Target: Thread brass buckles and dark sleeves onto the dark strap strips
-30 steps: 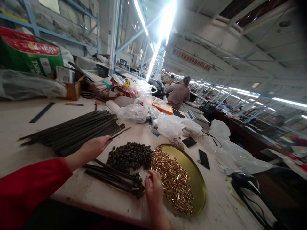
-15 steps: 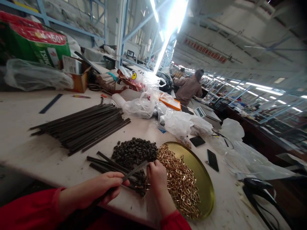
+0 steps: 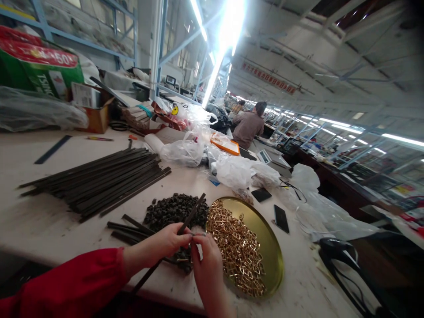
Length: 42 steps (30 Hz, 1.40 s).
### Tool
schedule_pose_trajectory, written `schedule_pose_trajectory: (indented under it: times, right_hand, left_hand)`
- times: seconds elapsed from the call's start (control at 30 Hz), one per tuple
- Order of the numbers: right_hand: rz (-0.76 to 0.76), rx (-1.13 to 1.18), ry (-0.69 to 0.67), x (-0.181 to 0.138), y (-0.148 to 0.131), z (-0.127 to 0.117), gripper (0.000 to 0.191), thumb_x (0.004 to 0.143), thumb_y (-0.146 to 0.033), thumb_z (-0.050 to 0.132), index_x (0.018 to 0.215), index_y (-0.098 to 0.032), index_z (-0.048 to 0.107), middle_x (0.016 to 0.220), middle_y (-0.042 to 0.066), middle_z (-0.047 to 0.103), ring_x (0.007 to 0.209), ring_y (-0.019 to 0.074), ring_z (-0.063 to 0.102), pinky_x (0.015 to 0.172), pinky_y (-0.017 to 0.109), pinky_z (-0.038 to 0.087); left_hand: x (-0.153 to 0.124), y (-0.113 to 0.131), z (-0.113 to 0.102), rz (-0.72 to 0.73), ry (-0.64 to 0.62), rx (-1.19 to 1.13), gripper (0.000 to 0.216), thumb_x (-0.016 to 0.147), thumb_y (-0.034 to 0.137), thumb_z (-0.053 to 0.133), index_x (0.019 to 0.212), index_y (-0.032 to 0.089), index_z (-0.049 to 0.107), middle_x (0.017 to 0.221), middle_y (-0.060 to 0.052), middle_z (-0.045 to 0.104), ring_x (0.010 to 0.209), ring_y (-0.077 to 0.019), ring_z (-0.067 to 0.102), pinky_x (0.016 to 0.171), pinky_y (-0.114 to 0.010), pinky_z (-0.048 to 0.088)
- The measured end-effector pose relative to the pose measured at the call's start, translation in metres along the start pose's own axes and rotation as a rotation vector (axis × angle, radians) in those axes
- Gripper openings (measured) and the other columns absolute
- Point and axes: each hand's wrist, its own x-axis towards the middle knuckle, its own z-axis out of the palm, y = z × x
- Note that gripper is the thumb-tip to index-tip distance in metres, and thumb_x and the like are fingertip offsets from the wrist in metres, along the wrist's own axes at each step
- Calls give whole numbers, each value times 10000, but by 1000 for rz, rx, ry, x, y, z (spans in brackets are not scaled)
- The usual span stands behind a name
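Observation:
A long dark strap [image 3: 194, 211] runs slantwise through my left hand [image 3: 168, 240], which is closed around it; one end points up and right, and the other trails below my wrist. My right hand [image 3: 209, 259] is pinched shut at the fingertips, meeting my left thumb beside the strap. What lies between those fingertips is too small to make out. Behind both hands is a heap of small black loops [image 3: 172, 210]. Gold-coloured metal buckles [image 3: 236, 247] cover much of a round gold tray [image 3: 272, 260], just right of my right hand. Several short dark straps [image 3: 127, 232] lie left of my left hand.
A bundle of long dark straps [image 3: 99, 176] lies on the white table [image 3: 43, 225]. Clear plastic bags [image 3: 232, 172], a phone [image 3: 281, 218] and a dark flat pad [image 3: 261, 194] sit farther back. A black cabled object [image 3: 338, 251] stands at right. A person [image 3: 249, 126] is in the background.
My hands have come together, with the right fingertips now at the left thumb. The strap's upper end has swung to point more steeply upward. The camera view has shifted slightly right.

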Motion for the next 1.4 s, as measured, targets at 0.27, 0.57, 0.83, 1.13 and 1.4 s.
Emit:
schedule_pose_trajectory:
  times: [0.27, 0.57, 0.83, 1.13, 1.4]
  right_hand:
    - [239, 320, -80, -11, -7, -9, 105, 800, -218, 540, 786, -169, 632, 700, 12, 642, 632, 135, 575, 577, 215, 452]
    - [124, 128, -7, -24, -9, -13, 136, 829, -232, 497, 774, -183, 611, 695, 9, 614, 626, 138, 551, 572, 224, 417]
    - [139, 68, -42, -26, -15, -10, 103, 805, -191, 518, 734, -185, 591, 683, 6, 590, 626, 139, 540, 578, 229, 416]
    - [83, 43, -24, -24, -5, -2, 128, 797, -142, 494, 802, -201, 607, 716, 8, 612, 646, 142, 566, 592, 229, 445]
    - [138, 358, -249, -27, -38, 1, 95, 748, -127, 509, 715, -185, 577, 689, -10, 570, 643, 123, 519, 593, 216, 410]
  left_hand:
    - [-17, -4, 0, 138, 26, 199, 295, 646, 443, 563, 660, 153, 509, 565, 49, 483, 541, -104, 424, 522, -224, 335]
    - [-31, -2, 12, 16, 26, 95, 303, 612, 456, 568, 713, 188, 465, 529, 88, 451, 388, -51, 248, 369, -193, 167]
    - [-23, -14, 9, 78, 73, 117, 240, 607, 396, 557, 688, 186, 475, 552, 63, 519, 425, -70, 347, 393, -193, 228]
    - [-22, -15, 6, 144, 69, 182, 140, 592, 308, 532, 647, 185, 494, 581, 51, 530, 580, -127, 493, 557, -230, 386]
    - [-22, -23, 5, 36, 21, 48, 227, 561, 350, 555, 686, 163, 525, 551, 56, 497, 500, -106, 414, 487, -223, 340]
